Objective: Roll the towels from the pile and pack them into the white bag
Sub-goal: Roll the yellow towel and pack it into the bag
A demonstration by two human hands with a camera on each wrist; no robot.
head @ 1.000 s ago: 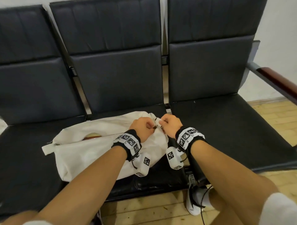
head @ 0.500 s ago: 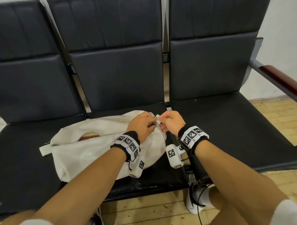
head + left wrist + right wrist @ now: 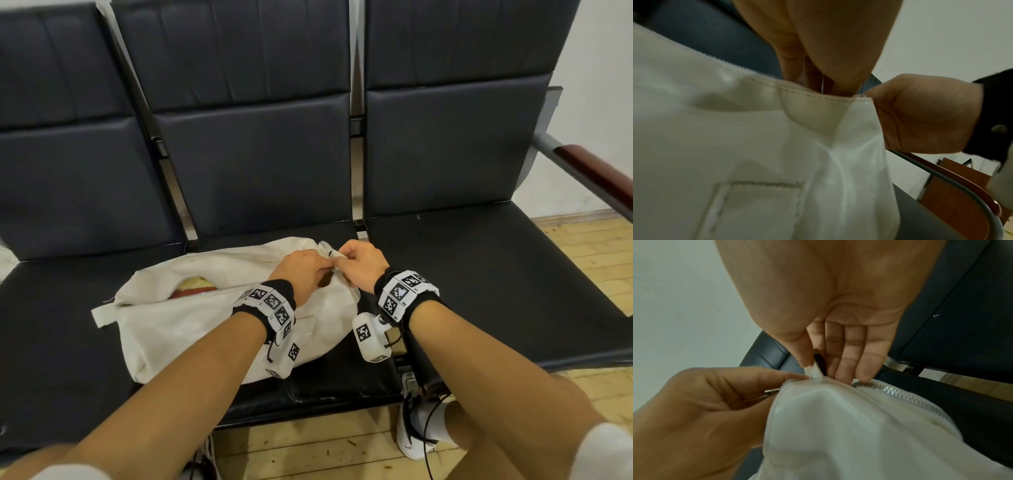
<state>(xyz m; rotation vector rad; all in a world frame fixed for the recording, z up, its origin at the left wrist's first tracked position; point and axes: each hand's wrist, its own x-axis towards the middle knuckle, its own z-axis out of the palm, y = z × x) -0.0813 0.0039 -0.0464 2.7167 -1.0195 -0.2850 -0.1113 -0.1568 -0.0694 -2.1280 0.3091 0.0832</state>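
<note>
Where both hands meet at its right end, lies across the black seat [image 3: 308, 387]: white bag [image 3: 191, 329], long axis running left to right, far end stretching well away to the left of the grip, zipper [image 3: 205, 293] along the top. Left of the grip, zip partly gaping over something yellow and red [image 3: 195, 286], most of it buried, possibly a towel. Left hand [image 3: 303, 270] and right hand [image 3: 363, 263] touching, fingers curled, what they nip hidden by knuckles.

From the left wrist: left hand [image 3: 818, 40] reaching down at the seam, fingertips blurred; right hand [image 3: 920, 116] gripping the bag's [image 3: 756, 146] end corner just beside.

From the right wrist: right hand [image 3: 834, 305] pinching a small white tab [image 3: 815, 372] between thumb and forefinger; left hand [image 3: 705, 402] pinching the metal zip pull [image 3: 771, 391] just left of it; zipper teeth [image 3: 900, 394] trailing off to the right; bag's lower part cut off.
</note>
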